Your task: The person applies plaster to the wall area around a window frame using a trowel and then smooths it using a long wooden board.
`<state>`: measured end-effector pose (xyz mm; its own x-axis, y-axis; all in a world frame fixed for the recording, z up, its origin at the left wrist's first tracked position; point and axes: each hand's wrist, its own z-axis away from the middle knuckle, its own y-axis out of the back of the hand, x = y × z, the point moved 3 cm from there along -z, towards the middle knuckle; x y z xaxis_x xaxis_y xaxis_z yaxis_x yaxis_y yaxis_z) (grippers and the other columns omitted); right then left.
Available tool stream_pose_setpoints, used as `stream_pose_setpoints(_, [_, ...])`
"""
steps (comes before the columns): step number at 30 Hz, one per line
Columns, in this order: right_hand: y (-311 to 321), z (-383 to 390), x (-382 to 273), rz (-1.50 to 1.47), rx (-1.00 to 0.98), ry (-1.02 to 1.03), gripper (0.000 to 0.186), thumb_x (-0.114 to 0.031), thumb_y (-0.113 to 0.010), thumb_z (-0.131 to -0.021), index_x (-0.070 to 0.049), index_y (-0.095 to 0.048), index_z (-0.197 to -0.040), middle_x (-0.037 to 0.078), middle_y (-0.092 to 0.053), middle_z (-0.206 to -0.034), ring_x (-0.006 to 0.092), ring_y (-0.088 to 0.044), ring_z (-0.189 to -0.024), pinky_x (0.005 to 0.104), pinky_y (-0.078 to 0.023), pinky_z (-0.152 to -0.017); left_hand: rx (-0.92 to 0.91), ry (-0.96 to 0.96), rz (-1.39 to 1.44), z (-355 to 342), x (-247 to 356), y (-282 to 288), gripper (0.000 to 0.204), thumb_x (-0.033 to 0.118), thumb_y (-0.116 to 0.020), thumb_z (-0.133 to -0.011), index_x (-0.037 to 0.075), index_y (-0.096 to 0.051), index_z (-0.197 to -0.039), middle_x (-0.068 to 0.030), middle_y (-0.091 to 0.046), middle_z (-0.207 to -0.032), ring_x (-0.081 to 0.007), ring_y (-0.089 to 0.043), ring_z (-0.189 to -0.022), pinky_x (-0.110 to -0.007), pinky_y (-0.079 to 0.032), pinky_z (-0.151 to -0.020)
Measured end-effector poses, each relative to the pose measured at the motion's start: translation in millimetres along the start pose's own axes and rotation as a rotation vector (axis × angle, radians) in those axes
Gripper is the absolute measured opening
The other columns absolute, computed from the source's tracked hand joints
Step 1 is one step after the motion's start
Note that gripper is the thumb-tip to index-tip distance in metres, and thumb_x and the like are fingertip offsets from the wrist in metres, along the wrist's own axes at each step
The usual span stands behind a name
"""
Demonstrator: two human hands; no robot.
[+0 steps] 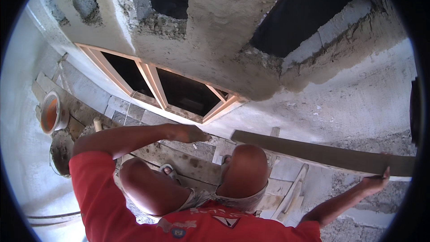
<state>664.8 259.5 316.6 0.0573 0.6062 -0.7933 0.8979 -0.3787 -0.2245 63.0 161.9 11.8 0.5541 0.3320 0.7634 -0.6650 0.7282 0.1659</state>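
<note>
A long, flat plank (313, 150), grey-brown on its broad face and pale along its lower edge, runs along the wall on the right. My right hand (377, 182) grips it toward its right end, the thumb on the lower edge and a fingertip showing at the upper edge. My left hand (190, 133) is reached out above my left knee, fingers stretched toward the plank's left end, with a gap between them. Nothing shows in that hand, though its palm side is hidden.
A wooden window frame (150, 83) is set in the plastered wall (233, 31), with dark openings above. At left, a bucket with an orange inside (53, 113) and a dirty pail (61, 150) stand by the scaffold planks (192, 163) under my feet. A pole (293, 192) leans at right.
</note>
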Motion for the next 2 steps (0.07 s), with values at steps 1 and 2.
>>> stream_pose_setpoints(1, [-15, 15, 14, -0.060, 0.045, -0.002, 0.064, -0.034, -0.061, -0.088, 0.008, -0.052, -0.135, 0.024, -0.060, -0.128, 0.0350, -0.058, -0.120, 0.0482, -0.044, -0.104, -0.040, -0.029, 0.011, -18, -12, -10, 0.089, 0.070, -0.043, -0.094, -0.005, -0.048, -0.141, -0.0203, -0.044, -0.150, -0.0328, -0.041, -0.138, -0.043, -0.033, -0.114])
stream_pose_setpoints(2, [-39, 36, 25, -0.085, 0.134, -0.024, 0.066, -0.035, -0.061, -0.087, 0.006, -0.051, -0.137, 0.024, -0.058, -0.131, 0.0365, -0.056, -0.123, 0.0502, -0.043, -0.106, -0.029, -0.017, 0.017, -15, -11, -11, 0.089, 0.070, -0.043, -0.094, -0.005, -0.048, -0.141, -0.0203, -0.044, -0.150, -0.0328, -0.041, -0.138, -0.043, -0.033, -0.114])
